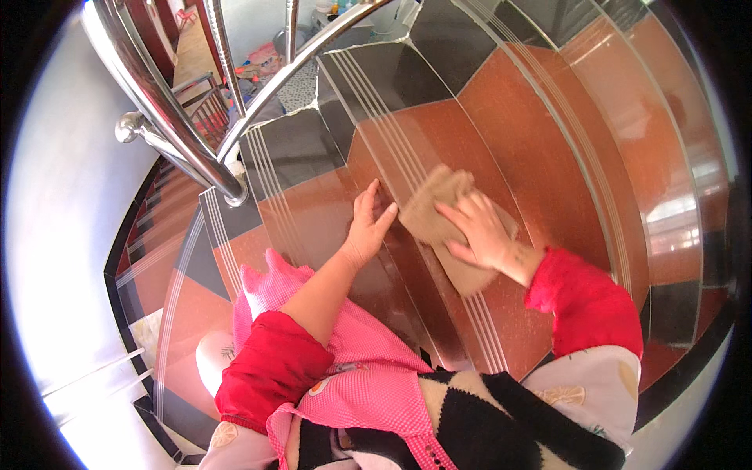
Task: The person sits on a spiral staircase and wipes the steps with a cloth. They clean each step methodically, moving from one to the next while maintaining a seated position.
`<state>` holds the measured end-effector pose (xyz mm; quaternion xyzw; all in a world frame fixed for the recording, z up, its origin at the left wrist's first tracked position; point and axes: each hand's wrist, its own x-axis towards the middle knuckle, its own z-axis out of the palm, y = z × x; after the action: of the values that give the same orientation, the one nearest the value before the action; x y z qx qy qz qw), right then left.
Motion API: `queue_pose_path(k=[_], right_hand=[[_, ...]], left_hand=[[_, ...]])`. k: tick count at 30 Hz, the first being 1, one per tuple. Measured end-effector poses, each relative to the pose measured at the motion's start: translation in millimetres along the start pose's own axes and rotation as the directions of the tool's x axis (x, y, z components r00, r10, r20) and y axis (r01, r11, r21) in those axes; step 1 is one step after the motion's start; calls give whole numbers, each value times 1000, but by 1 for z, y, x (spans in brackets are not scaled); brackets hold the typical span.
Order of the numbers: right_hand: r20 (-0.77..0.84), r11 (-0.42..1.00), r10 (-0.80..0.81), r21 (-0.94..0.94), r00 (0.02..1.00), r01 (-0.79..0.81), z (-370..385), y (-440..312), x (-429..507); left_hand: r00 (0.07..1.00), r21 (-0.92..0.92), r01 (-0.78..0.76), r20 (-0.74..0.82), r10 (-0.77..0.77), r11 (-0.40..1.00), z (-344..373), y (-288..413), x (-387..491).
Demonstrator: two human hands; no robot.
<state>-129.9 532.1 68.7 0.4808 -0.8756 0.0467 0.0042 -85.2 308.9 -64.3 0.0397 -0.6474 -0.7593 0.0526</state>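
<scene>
Under my right hand (479, 232) a tan cloth (437, 202) lies spread on a tread of the tiled staircase (429, 129). The palm and fingers press on the cloth, and they look slightly blurred. My left hand (370, 223) holds nothing; its fingers are apart, with the tips at the front edge of that same tread. The tread is red-brown with a dark grey end, and pale grooved lines (379, 108) run along its edge. Red sleeves cover both forearms down from the elbows.
A polished metal handrail (170, 100) and its posts stand at the upper left. More steps (564, 135) rise to the right, and lower steps (170, 235) descend at left beside a white wall (64, 194). Below the railing lie pink and red items (261, 59). A pink checked apron (352, 335) covers my lap.
</scene>
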Motion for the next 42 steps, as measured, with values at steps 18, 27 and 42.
queue_pose_path(k=[18,27,42], right_hand=[[-383,899,277,-219,881,-378,33,100,332],[-305,930,264,-170,915,-325,31,78,258],[50,994,69,-84,996,-64,-5,-57,-145]], left_hand=[[994,101,109,-16,-108,989,-9,-11,3],[971,12,233,-56,-232,972,-14,13,-19],[957,-75,288,55,-284,955,-8,50,-38]])
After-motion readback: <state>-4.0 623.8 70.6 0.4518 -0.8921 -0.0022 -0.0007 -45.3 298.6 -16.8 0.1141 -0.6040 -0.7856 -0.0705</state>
